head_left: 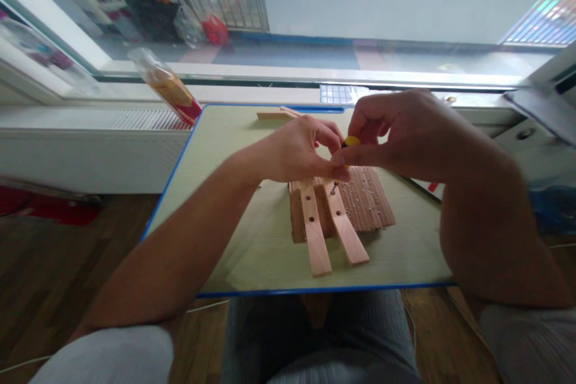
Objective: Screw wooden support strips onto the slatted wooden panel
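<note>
My right hand (396, 129) has its fingers closed around the yellow and black handle of a small screwdriver (351, 141). From the left, my left hand (303, 147) pinches the lower part of that screwdriver, its fingertips hiding much of it. The tip points down at a hole in the right wooden strip (351, 240). Beside it lies a left wooden strip (318, 246) with dark holes; its far end is hidden under my left hand. Both strips rest on a piece of corrugated cardboard (371, 201) dotted with small holes and bits.
The light table (238, 222) has a blue edge. More wooden strips (272, 115) lie at its far side. A bottle with a red and yellow label (168, 87) leans past the far left corner, near the radiator (90, 156). A window sill (270, 95) runs behind.
</note>
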Available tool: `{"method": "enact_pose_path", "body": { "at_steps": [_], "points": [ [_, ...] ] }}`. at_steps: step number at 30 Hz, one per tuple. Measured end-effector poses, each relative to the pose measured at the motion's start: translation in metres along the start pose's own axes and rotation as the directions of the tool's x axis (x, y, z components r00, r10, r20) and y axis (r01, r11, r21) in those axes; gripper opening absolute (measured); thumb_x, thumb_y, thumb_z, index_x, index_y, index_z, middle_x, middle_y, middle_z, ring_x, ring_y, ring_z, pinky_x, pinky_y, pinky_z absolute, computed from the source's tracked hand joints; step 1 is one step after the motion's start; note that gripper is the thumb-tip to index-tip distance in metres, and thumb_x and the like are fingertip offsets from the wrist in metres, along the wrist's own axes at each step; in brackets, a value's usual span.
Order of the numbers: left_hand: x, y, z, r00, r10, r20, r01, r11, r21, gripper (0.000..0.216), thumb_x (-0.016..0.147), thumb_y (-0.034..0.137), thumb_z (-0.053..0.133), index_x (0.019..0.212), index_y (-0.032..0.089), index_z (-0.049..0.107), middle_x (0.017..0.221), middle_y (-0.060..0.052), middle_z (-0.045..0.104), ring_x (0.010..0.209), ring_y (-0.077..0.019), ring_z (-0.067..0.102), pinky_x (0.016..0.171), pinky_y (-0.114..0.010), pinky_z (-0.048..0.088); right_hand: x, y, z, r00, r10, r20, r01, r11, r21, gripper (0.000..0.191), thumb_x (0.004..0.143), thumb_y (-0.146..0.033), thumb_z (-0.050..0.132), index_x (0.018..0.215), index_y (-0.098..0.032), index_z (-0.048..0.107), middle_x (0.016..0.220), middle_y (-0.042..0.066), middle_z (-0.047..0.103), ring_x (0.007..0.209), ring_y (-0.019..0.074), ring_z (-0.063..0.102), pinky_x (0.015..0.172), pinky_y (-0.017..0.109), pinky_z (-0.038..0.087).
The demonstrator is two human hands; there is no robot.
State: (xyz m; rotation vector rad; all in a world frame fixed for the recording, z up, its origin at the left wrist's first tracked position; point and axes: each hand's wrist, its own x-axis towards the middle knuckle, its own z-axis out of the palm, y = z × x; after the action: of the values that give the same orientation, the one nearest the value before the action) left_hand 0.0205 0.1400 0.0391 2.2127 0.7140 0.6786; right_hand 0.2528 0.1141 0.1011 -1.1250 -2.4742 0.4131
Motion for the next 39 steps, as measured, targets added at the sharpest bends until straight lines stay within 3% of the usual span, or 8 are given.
{"method": "enact_pose_path", "body": {
  "at_steps": [3, 5, 10, 21, 28, 32, 39],
  "points": [
    [0.000, 0.000, 0.000, 1.000, 0.003, 0.003, -0.002, 1.000, -0.020, 0.016, 0.082, 0.038, 0.093, 0.086, 0.023, 0.088, 0.100, -0.004, 0.081, 0.096, -0.0215, 0.070, 0.092, -0.037, 0.053, -0.004, 0.001, -0.007, 0.996, -0.080, 0.025, 0.076, 0.988, 0.137, 0.043, 0.086, -0.058, 0.089, 0.109, -0.022, 0.085, 0.096, 0.005, 0.082, 0.079, 0.0206, 0.069, 0.069, 0.037, 0.049],
    [-0.001, 0.000, 0.000, 1.000, 0.006, 0.017, -0.005, 0.999, -0.038, 0.015, 0.083, 0.037, 0.092, 0.086, 0.023, 0.088, 0.102, -0.003, 0.081, 0.098, -0.0218, 0.071, 0.095, -0.037, 0.053, -0.007, 0.001, -0.011, 0.990, -0.128, 0.068, 0.114, 0.978, 0.174, 0.034, 0.092, -0.049, 0.085, 0.117, -0.026, 0.086, 0.105, 0.004, 0.085, 0.084, 0.0216, 0.073, 0.074, 0.037, 0.053],
    [-0.001, 0.001, 0.000, 0.999, 0.013, 0.042, -0.011, 0.999, -0.048, 0.016, 0.084, 0.037, 0.091, 0.091, 0.023, 0.089, 0.103, -0.003, 0.081, 0.098, -0.0215, 0.071, 0.096, -0.037, 0.053, -0.008, 0.001, -0.012, 0.984, -0.159, 0.080, 0.148, 0.980, 0.136, 0.017, 0.096, -0.031, 0.078, 0.110, -0.028, 0.087, 0.100, 0.002, 0.085, 0.084, 0.0220, 0.074, 0.077, 0.038, 0.052],
    [-0.001, 0.007, -0.006, 0.994, -0.029, 0.109, 0.033, 0.999, -0.027, 0.018, 0.082, 0.036, 0.091, 0.095, 0.023, 0.088, 0.113, -0.005, 0.082, 0.105, -0.0231, 0.072, 0.100, -0.037, 0.053, -0.006, 0.002, -0.008, 0.988, -0.145, 0.058, 0.141, 0.987, 0.071, 0.023, 0.093, -0.040, 0.079, 0.104, -0.021, 0.086, 0.092, 0.004, 0.083, 0.077, 0.0187, 0.071, 0.069, 0.034, 0.046],
    [-0.006, 0.004, -0.012, 0.990, -0.104, 0.097, 0.092, 0.989, 0.118, 0.032, 0.080, 0.031, 0.087, 0.110, 0.021, 0.086, 0.105, -0.006, 0.083, 0.096, -0.0222, 0.072, 0.083, -0.033, 0.053, -0.008, 0.001, -0.008, 0.991, -0.121, 0.061, 0.117, 0.991, 0.062, 0.020, 0.093, -0.043, 0.080, 0.095, -0.023, 0.084, 0.084, 0.000, 0.081, 0.070, 0.0158, 0.068, 0.065, 0.032, 0.044],
    [-0.006, 0.003, -0.011, 0.976, -0.176, 0.130, 0.160, 0.979, 0.128, 0.024, 0.082, 0.028, 0.081, 0.104, 0.020, 0.087, 0.098, -0.006, 0.084, 0.090, -0.0216, 0.074, 0.075, -0.032, 0.053, -0.007, 0.001, -0.007, 0.992, -0.118, 0.053, 0.116, 0.992, 0.037, 0.023, 0.092, -0.047, 0.080, 0.093, -0.024, 0.083, 0.084, -0.001, 0.079, 0.071, 0.0167, 0.068, 0.066, 0.033, 0.044],
    [-0.005, 0.006, -0.008, 0.976, -0.153, 0.155, 0.137, 0.984, 0.113, 0.023, 0.082, 0.023, 0.076, 0.101, 0.019, 0.087, 0.095, -0.005, 0.085, 0.085, -0.0201, 0.075, 0.074, -0.031, 0.054, -0.007, 0.002, -0.006, 0.991, -0.129, 0.046, 0.129, 0.992, 0.018, 0.021, 0.092, -0.044, 0.079, 0.095, -0.024, 0.082, 0.084, 0.000, 0.079, 0.072, 0.0173, 0.069, 0.066, 0.033, 0.044]
  ]
}}
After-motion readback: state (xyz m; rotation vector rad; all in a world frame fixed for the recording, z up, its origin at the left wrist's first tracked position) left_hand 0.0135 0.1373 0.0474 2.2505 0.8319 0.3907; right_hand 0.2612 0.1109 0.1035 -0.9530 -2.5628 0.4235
